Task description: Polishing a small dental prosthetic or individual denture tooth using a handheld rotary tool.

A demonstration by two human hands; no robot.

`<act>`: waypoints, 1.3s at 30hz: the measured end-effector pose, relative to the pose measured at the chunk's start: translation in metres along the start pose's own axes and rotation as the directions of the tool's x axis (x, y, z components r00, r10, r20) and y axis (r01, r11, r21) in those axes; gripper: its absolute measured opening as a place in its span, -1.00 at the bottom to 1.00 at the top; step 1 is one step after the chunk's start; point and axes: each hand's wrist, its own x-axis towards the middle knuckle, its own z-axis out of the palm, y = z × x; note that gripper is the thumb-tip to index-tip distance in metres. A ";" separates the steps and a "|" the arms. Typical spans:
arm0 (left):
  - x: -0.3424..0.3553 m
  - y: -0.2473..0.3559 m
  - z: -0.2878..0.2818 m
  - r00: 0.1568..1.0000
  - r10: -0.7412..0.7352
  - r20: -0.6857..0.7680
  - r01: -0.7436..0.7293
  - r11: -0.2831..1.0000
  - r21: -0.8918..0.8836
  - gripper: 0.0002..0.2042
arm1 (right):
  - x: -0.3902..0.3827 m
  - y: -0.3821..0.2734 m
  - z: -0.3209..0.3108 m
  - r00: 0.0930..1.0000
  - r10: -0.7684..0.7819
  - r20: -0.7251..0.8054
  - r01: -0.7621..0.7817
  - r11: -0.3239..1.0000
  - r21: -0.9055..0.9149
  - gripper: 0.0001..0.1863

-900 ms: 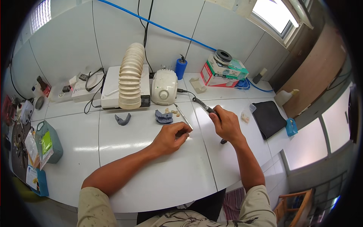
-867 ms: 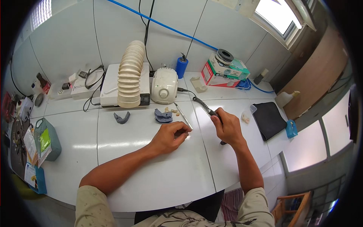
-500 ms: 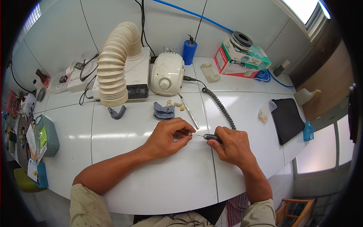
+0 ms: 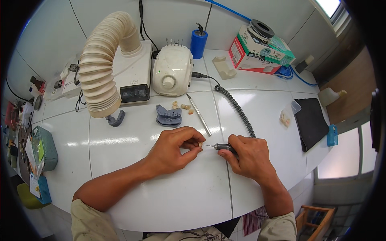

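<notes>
My left hand [image 4: 172, 149] pinches a small tooth-coloured dental crown [image 4: 200, 144] between thumb and fingertips. Wrapped in the fingers of my right hand [image 4: 251, 157] is a dark rotary handpiece [image 4: 223, 147]. Its thin bur points left at the crown; whether it touches cannot be made out. A coiled cord [image 4: 238, 107] runs from the handpiece back to a white control unit [image 4: 175, 72]. Beyond my left hand sit a grey dental model [image 4: 169, 116], several loose tooth-coloured pieces [image 4: 185, 107] and a slim silver craft knife [image 4: 198, 115].
A ribbed suction hose [image 4: 96, 68] arches over another grey dental model [image 4: 116, 119] on the left. Boxes [image 4: 261, 52] and a blue cylinder [image 4: 198, 44] stand along the wall. At right lie a black cloth [image 4: 310, 123] and a small plastic bag [image 4: 286, 116]; a green basket [image 4: 49, 148] is far left.
The whole view has shifted a little, so the bench items sit differently in the picture. Both hands keep their grips, with the bur still close to the crown.
</notes>
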 end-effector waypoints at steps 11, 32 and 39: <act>0.000 0.000 -0.001 1.000 -0.001 0.026 0.000 1.000 0.026 -0.82 | 0.001 0.000 0.004 1.000 -0.011 -0.011 0.010 1.000 -0.024 -0.49; 0.001 0.002 -0.001 0.999 -0.048 0.017 0.048 0.999 0.016 -0.80 | 0.001 -0.003 0.007 0.999 -0.006 -0.038 0.005 0.999 -0.041 -0.50; 0.001 0.001 -0.001 0.998 -0.055 0.022 0.054 0.998 0.021 -0.80 | 0.000 -0.004 0.006 1.000 0.002 -0.028 -0.003 0.999 -0.041 -0.50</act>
